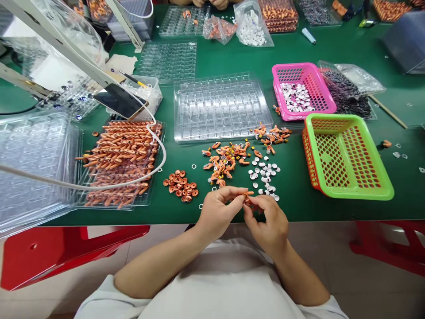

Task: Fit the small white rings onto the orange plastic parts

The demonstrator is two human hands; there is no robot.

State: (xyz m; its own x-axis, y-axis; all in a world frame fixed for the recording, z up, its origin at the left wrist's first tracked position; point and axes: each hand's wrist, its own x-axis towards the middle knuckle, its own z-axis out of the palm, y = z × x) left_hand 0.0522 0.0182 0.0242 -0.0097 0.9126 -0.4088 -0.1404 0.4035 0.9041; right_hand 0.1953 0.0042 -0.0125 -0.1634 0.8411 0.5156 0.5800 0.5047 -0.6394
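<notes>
Near the table's front edge, my left hand (219,210) pinches a small orange part (249,193) between thumb and forefinger. The fingertips of my right hand (269,219) close on the lower side of the same part, and its detail is partly hidden. Just beyond my hands lies a loose pile of orange pieces (226,161) with yellow and silvery bits. White round caps (265,175), some with black, are scattered to its right. Copper-coloured cups (181,185) form a small heap to the left. A smaller orange group (274,134) lies farther back.
A clear moulded tray (222,108) stands mid-table. Right are a pink basket (277,91) of white pieces and a green basket (375,192). Left, a phone (121,101), stacked orange parts (122,146) and a white cable (164,153). Another person's hands (212,3) show at the far edge.
</notes>
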